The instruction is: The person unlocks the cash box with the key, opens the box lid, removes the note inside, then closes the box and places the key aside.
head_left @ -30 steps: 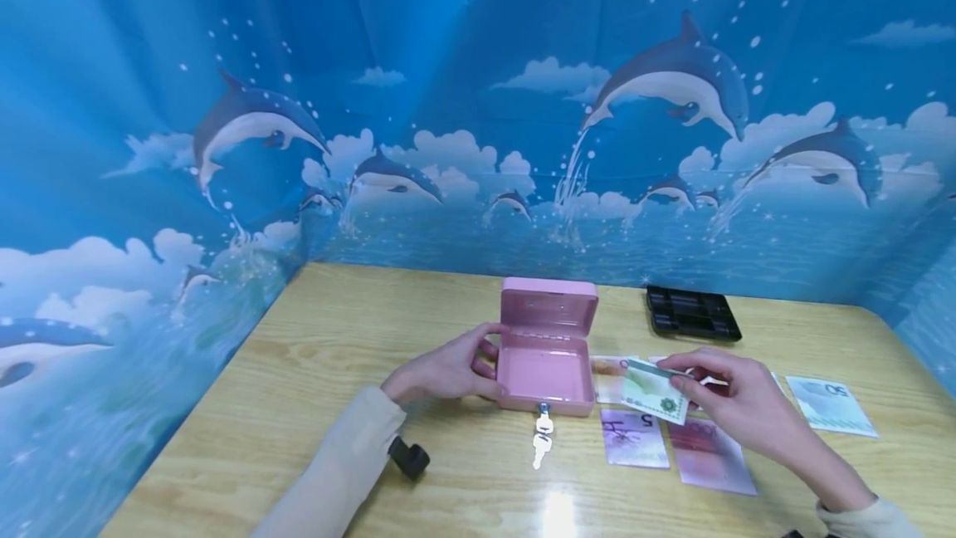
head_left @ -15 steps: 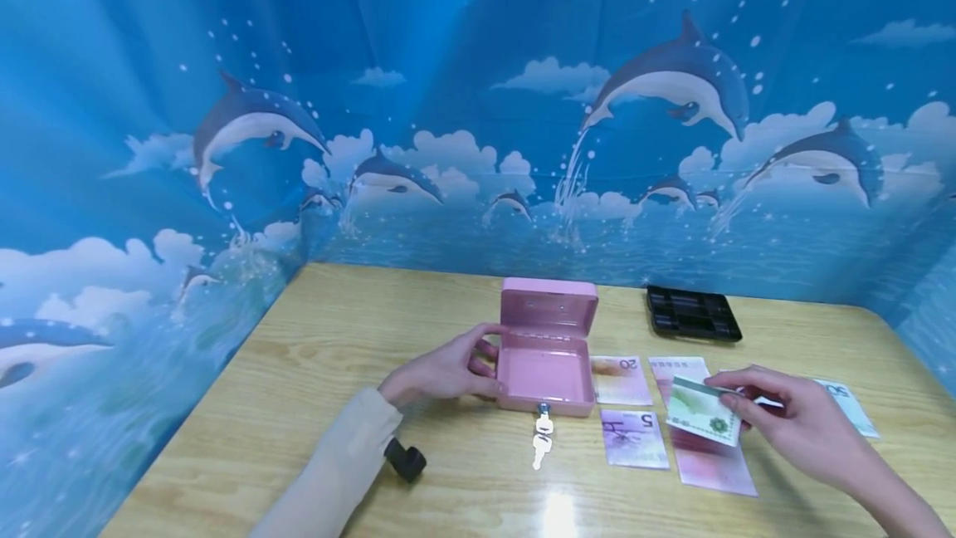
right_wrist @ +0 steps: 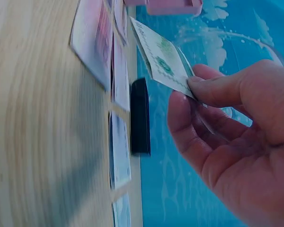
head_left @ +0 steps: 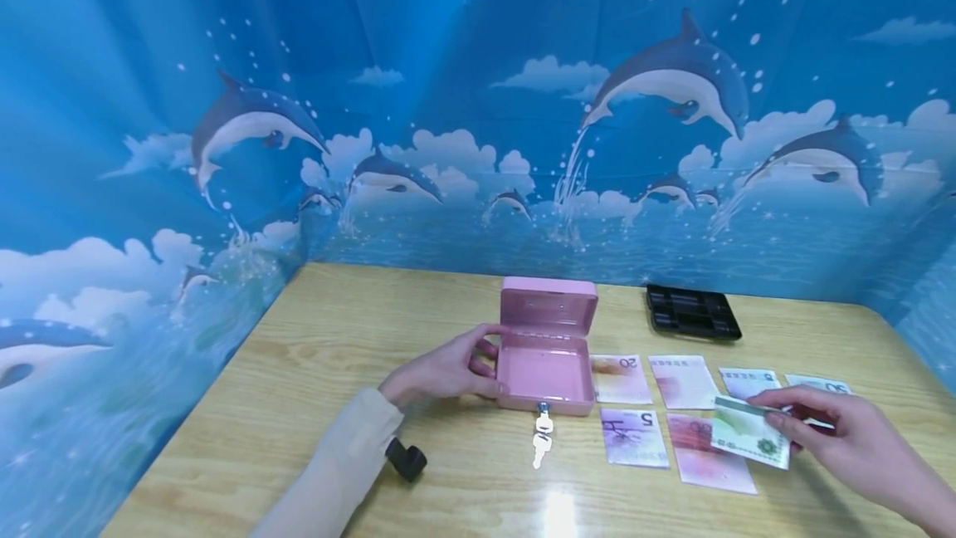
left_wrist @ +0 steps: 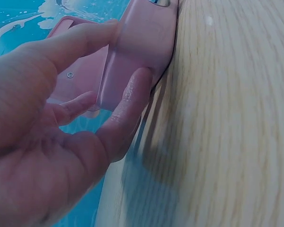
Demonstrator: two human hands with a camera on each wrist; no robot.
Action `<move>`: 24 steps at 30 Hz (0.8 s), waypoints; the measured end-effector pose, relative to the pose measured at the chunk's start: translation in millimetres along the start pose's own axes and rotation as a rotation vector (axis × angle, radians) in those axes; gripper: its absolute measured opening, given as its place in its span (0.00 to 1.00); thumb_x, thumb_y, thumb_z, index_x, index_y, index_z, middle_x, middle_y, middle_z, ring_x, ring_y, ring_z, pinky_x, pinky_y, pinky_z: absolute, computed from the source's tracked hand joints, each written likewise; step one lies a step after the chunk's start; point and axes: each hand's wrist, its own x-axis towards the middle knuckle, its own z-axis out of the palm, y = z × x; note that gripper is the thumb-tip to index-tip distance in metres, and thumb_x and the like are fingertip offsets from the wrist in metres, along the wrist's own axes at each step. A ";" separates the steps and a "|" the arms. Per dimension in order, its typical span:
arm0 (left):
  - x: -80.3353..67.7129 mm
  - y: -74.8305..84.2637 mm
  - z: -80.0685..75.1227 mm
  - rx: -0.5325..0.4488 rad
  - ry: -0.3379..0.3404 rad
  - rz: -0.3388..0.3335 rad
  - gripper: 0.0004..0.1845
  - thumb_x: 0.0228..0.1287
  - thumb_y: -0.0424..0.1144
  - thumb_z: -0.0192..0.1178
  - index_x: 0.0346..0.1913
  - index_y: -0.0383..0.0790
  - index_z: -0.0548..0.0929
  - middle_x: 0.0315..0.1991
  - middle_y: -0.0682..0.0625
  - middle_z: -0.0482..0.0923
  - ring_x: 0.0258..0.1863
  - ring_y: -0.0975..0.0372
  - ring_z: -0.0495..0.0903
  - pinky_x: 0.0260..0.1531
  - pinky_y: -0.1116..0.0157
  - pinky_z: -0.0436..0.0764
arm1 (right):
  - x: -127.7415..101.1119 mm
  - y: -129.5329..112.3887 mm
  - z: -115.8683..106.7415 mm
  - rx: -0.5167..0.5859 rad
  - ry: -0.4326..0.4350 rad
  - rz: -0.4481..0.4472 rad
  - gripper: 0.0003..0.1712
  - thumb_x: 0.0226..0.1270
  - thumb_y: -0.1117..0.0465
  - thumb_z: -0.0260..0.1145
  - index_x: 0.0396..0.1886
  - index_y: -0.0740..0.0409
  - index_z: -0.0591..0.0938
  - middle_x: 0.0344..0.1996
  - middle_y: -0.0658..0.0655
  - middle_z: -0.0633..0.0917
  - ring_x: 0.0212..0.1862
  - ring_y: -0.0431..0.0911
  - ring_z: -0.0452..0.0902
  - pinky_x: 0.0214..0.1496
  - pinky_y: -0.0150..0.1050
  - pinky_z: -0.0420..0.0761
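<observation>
An open pink cash box (head_left: pixel 546 359) (left_wrist: pixel 132 52) stands mid-table with its lid up. My left hand (head_left: pixel 446 370) (left_wrist: pixel 61 127) grips its left side, thumb and fingers curled round the wall. A key with a white tag (head_left: pixel 543 430) hangs from the front lock. My right hand (head_left: pixel 844 438) (right_wrist: pixel 232 137) pinches a green banknote (head_left: pixel 749 432) (right_wrist: pixel 163 64) just above the table, right of the box. Several banknotes lie flat in rows beside the box, among them a 20 (head_left: pixel 621 379), a 5 (head_left: pixel 635 437) and a pink one (head_left: pixel 705 455).
A black coin tray (head_left: pixel 692 313) (right_wrist: pixel 140 116) lies at the back right. A small black object (head_left: pixel 407 460) sits by my left sleeve. The wooden table (head_left: pixel 314 372) is walled by a blue dolphin-print backdrop (head_left: pixel 448 106).
My right hand has carried the green banknote to the right, away from the box and lower toward the table. The left hand has stayed on the box.
</observation>
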 end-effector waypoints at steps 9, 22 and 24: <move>1.4 1.3 0.6 0.019 0.012 -0.020 0.48 0.57 0.38 0.76 0.78 0.53 0.61 0.62 0.43 0.73 0.54 0.56 0.81 0.58 0.56 0.84 | 1.3 18.7 -13.1 -0.097 -0.125 0.084 0.12 0.69 0.73 0.64 0.46 0.58 0.88 0.39 0.54 0.88 0.24 0.34 0.68 0.23 0.32 0.71; 2.9 1.4 4.0 0.033 0.021 -0.020 0.46 0.58 0.40 0.76 0.76 0.54 0.62 0.61 0.42 0.74 0.53 0.56 0.82 0.55 0.57 0.86 | 3.1 35.8 -16.7 -0.147 -0.233 0.126 0.12 0.68 0.72 0.65 0.44 0.55 0.89 0.42 0.56 0.89 0.31 0.26 0.69 0.29 0.30 0.77; 3.4 1.4 4.1 0.030 0.023 -0.019 0.46 0.58 0.39 0.76 0.76 0.54 0.62 0.61 0.42 0.74 0.53 0.56 0.82 0.54 0.57 0.86 | 3.8 36.4 -15.9 -0.164 -0.235 0.123 0.12 0.68 0.71 0.66 0.43 0.54 0.89 0.41 0.55 0.89 0.30 0.26 0.70 0.29 0.30 0.77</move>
